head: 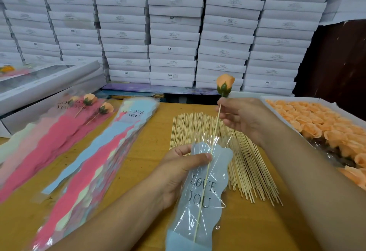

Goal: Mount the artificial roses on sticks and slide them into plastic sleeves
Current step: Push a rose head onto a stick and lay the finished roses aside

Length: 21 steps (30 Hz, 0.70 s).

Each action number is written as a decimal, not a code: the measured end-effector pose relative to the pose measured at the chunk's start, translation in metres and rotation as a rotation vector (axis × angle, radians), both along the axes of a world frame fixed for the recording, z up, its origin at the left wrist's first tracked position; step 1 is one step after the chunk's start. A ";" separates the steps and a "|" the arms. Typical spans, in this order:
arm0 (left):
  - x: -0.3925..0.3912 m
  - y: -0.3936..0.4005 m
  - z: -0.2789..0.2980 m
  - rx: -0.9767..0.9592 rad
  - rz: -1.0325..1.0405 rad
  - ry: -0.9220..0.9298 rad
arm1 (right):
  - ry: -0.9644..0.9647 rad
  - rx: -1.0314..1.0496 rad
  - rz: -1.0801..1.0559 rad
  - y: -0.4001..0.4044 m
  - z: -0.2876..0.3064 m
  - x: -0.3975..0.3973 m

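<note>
Head view: your left hand (178,171) pinches blue sleeve (200,197) mouth; right hand (243,118) pinches stick (208,167) below peach rose (224,85), stick half inside sleeve. Feed straight down, keep sleeve mouth open.

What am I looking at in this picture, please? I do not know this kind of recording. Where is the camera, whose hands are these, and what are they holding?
There is no machine here. A person wears one camera on the head, so the single picture looks forward and down at that person's own two hands.

The right hand pinches a thin wooden stick with an orange artificial rose on its top. The left hand holds a pale blue plastic sleeve printed LOVE YOU. The lower part of the stick is already inside the sleeve; the rose is still well above it.

On the wooden table lie a pile of loose sticks, a stack of empty sleeves, and finished roses in sleeves at the left. A tray of orange roses stands at the right. White boxes are stacked behind.
</note>
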<state>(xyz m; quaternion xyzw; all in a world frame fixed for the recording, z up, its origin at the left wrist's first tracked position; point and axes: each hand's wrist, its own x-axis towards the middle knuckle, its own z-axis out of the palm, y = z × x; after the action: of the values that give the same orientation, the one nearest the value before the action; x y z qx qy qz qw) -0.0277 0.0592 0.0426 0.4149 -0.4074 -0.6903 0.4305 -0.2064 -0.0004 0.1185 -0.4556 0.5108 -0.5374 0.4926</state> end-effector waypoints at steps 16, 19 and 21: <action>0.003 -0.001 0.004 -0.026 -0.003 0.042 | 0.071 0.056 0.146 0.010 -0.031 0.006; 0.003 -0.002 0.003 -0.026 -0.002 0.057 | 0.093 0.083 0.191 0.014 -0.036 0.009; 0.004 -0.002 0.004 -0.026 -0.003 0.061 | 0.076 0.093 0.213 0.017 -0.036 0.009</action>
<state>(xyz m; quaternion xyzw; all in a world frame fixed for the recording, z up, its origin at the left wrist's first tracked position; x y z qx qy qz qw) -0.0241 0.0574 0.0467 0.3875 -0.4038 -0.6980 0.4468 -0.1979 0.0164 0.0822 -0.5040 0.5021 -0.4400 0.5480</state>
